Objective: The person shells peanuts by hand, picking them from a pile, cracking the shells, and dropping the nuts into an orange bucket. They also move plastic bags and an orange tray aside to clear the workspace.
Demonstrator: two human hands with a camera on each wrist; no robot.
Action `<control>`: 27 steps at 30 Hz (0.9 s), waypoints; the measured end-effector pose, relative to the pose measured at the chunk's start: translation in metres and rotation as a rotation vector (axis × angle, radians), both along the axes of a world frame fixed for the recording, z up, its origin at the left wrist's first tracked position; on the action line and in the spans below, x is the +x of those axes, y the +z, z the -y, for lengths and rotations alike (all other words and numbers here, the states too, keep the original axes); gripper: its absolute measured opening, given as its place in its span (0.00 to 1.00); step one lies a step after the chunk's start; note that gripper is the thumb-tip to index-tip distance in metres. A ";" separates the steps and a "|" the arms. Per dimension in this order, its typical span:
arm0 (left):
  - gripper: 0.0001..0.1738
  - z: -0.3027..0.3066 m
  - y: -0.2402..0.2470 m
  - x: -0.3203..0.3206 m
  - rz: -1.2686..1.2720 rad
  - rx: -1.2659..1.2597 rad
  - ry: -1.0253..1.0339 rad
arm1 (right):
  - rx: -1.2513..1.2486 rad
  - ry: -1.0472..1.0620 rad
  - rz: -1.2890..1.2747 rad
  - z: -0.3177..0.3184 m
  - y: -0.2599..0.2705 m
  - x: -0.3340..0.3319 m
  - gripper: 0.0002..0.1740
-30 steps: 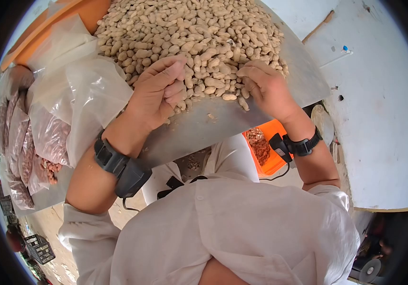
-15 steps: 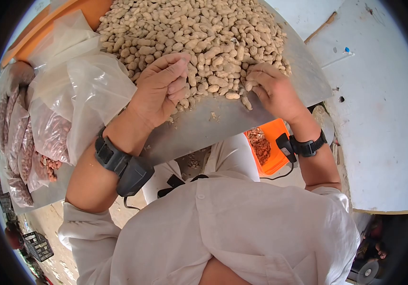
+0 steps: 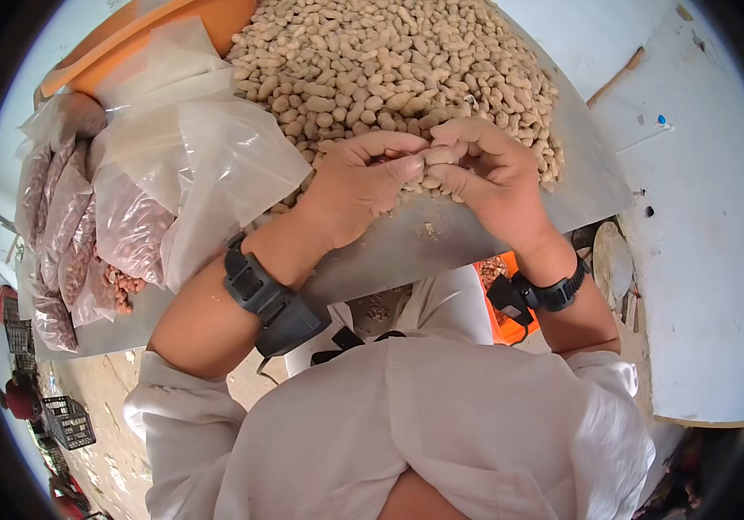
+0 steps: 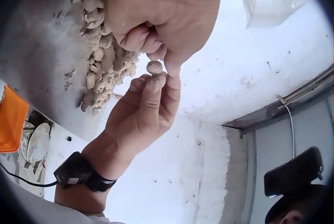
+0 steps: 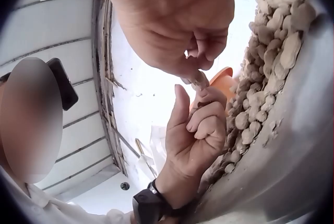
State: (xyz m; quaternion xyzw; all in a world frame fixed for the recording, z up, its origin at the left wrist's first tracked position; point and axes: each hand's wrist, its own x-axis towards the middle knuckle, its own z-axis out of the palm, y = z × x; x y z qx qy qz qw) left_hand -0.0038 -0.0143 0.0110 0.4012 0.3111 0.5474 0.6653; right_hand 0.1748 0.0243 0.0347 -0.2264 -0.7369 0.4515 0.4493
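Both hands meet over the front edge of a large heap of unshelled peanuts (image 3: 389,69). My right hand (image 3: 506,178) pinches one peanut in its shell (image 4: 155,68) between thumb and fingers. Right against that peanut are the fingertips of my left hand (image 3: 350,191), its thumb stretched toward it. The other left fingers are curled, and something reddish like peanut kernels (image 3: 380,159) shows between them; most of it is hidden. In the right wrist view the held peanut (image 5: 200,81) sits between the two hands.
The heap lies on a metal tabletop (image 3: 363,264). At the left are clear bags of reddish kernels (image 3: 133,230), loose kernels (image 3: 122,286) and an orange basin (image 3: 159,39). An orange bin (image 3: 503,328) stands below the table edge, under the right forearm. A white wall (image 3: 701,217) borders the right side.
The right hand has moved away from the heap with a peanut and come in to the left hand. Earlier the hands were apart. The head view has shifted left a little.
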 end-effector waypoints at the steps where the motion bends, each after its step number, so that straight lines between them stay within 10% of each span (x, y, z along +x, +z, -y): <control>1: 0.12 0.000 -0.001 0.000 -0.014 0.005 -0.024 | -0.058 0.030 -0.028 0.002 0.002 -0.002 0.09; 27: 0.13 -0.002 0.000 -0.001 -0.008 -0.024 0.077 | -0.014 -0.067 0.014 -0.002 -0.008 -0.012 0.08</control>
